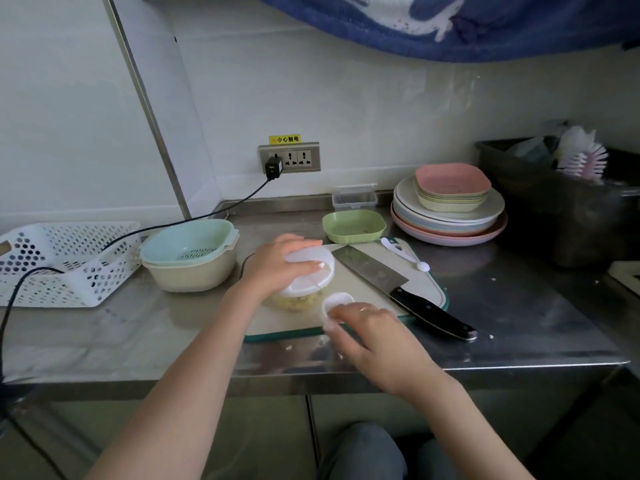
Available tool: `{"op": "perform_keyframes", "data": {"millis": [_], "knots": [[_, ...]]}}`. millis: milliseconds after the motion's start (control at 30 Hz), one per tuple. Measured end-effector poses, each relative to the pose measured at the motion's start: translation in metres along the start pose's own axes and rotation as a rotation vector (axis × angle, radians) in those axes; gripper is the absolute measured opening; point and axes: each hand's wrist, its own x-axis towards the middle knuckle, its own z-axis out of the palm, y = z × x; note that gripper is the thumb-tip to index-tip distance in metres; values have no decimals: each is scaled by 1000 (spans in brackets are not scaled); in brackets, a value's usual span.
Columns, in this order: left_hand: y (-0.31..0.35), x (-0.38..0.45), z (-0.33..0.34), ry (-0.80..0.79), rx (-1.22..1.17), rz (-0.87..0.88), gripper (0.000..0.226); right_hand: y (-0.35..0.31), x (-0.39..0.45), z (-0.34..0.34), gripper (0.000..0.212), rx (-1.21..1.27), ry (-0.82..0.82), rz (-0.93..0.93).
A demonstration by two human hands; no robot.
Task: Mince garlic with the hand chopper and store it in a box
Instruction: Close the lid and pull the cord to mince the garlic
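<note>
The hand chopper [304, 285] stands on the cutting board [422, 282], a clear cup with a white lid and pale garlic pieces inside. My left hand [277, 261] grips the lid from above and the left. My right hand [374, 334] holds the white pull handle [334, 301] just in front of the chopper, its cord hard to see. A small clear storage box [355, 199] with a lid sits at the back against the wall.
A cleaver [398, 289] lies across the board's right side, with a white spoon [405, 254] behind it. A green dish [353, 226], stacked plates [450, 216], a colander bowl [190, 254], a white basket [62, 261] and a dark bin [561, 202] ring the steel counter [519, 323].
</note>
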Motion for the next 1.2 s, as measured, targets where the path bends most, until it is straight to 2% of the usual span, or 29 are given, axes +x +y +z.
{"op": "perform_keyframes", "data": {"millis": [67,167,233,333,400,500,633,733,800,900,1000,1100,1133,1200], "knots": [[-2,0,-4,14,-7,-5,42,-2,1,-1,45,-83,-30,-26],[-6,2,-8,39,0,-26,39,16,-30,-23,66,-173,242,21],[-3,2,-4,62,8,-24,39,27,-41,-29,68,-134,352,74],[11,-3,13,-7,-35,65,39,12,-13,-17,51,-49,147,40],[18,-4,15,-50,-45,70,40,-1,1,-8,53,-68,34,-22],[12,-1,4,-34,-33,2,41,10,-14,-22,39,-75,80,23],[4,0,0,41,-14,-36,41,31,-49,-37,35,-49,245,124],[21,-3,17,-49,-37,63,39,23,-15,-22,29,31,167,63],[27,-6,21,-77,-50,84,41,12,13,-13,22,-1,101,-29],[12,-6,5,-28,-19,43,42,19,7,-20,30,-69,64,-103],[-4,-7,-8,34,10,-20,41,44,-37,-37,45,-44,79,-44],[7,-9,3,15,-17,6,39,50,-30,-38,51,-17,203,108],[12,-9,7,-16,-30,32,38,44,-15,-34,50,-10,189,93],[18,-10,12,-49,-41,59,36,24,12,-23,39,-43,55,-15]]}}
